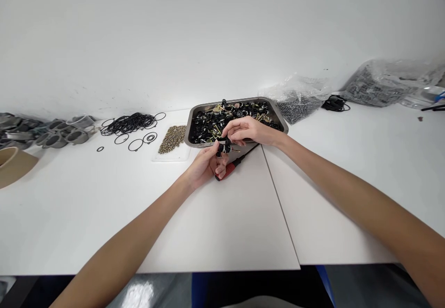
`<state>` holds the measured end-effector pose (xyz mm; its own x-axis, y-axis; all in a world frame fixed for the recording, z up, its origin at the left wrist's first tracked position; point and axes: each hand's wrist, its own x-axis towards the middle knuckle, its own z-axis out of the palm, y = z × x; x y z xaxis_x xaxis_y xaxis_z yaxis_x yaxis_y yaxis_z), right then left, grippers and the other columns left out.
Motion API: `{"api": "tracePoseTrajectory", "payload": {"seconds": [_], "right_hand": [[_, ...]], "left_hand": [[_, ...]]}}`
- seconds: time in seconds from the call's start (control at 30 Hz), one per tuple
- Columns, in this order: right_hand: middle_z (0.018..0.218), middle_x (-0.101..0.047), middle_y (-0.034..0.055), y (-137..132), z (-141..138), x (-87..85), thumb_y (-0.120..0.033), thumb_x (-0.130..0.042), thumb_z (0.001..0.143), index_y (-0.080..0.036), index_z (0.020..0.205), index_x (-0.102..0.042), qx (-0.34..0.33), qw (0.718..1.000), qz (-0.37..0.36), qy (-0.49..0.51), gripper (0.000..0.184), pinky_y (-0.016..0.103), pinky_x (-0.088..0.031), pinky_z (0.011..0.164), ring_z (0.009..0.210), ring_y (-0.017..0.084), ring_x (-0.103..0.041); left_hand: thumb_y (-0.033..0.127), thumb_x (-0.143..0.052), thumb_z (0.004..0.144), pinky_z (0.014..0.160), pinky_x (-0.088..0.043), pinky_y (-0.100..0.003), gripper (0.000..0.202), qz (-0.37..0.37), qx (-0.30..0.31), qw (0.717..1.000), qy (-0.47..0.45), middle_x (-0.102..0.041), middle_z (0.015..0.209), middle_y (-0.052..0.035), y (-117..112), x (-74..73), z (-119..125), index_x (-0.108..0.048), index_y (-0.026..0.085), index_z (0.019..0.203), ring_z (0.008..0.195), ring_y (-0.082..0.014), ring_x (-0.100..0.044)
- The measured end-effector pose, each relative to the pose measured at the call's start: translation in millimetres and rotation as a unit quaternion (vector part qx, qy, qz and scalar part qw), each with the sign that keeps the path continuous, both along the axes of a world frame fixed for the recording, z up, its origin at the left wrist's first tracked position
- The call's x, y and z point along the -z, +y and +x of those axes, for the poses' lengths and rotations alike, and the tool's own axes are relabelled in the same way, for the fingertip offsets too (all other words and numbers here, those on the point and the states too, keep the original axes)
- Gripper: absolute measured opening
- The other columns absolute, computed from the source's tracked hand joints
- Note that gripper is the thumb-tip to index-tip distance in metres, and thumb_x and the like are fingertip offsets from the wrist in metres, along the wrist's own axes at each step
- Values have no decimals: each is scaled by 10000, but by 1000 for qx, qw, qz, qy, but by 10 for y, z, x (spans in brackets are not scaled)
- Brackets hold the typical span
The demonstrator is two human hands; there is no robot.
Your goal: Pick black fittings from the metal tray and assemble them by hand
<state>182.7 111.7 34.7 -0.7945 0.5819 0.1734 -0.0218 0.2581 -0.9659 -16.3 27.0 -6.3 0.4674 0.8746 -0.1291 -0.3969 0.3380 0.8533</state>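
My left hand (pixel 207 163) is closed round a small black fitting (pixel 224 148) with a pale band and a thin brass-coloured pin pointing right. From above, my right hand (pixel 248 131) bends its fingers onto the top of the same fitting; the exact contact of the fingertips is partly hidden. Just below the hands, a screwdriver (pixel 231 168) with a red and black handle lies on the table, its dark shaft pointing up to the right. Behind them stands a metal tray (pixel 283 125) heaped with similar black fittings and brass-coloured pins.
Small brass-coloured pieces (pixel 173 139) lie on a white plate (pixel 167 158) left of the tray. Farther left are black rubber rings (pixel 130 125), grey ring-shaped parts (pixel 57 134) and a beige roll (pixel 15 164). Plastic bags of dark parts (pixel 295 104) and a black cord bundle (pixel 335 103) lie right.
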Motion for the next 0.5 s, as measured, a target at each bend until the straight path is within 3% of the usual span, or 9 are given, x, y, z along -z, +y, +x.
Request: {"api": "tracePoseTrajectory", "payload": {"seconds": [0.23, 0.5], "right_hand": [[786, -645, 29, -7, -7, -6, -320, -738, 777, -112, 922, -690, 4, 1000, 13, -27, 257, 213, -422, 531, 648, 107, -548], [746, -624, 14, -6, -14, 2, -331, -738, 777, -115, 862, -680, 20, 999, 25, -37, 239, 210, -404, 517, 612, 93, -512]], "left_hand": [[515, -661, 918, 397, -446, -226, 422, -4, -8, 1000, -1, -485, 731, -46, 1, 2, 1, -577, 102, 916, 459, -108, -385], [518, -669, 914, 400, -447, -228, 423, -2, -8, 1000, 7, -485, 720, -42, -1, 8, 0, -557, 110, 919, 454, -111, -389]]}}
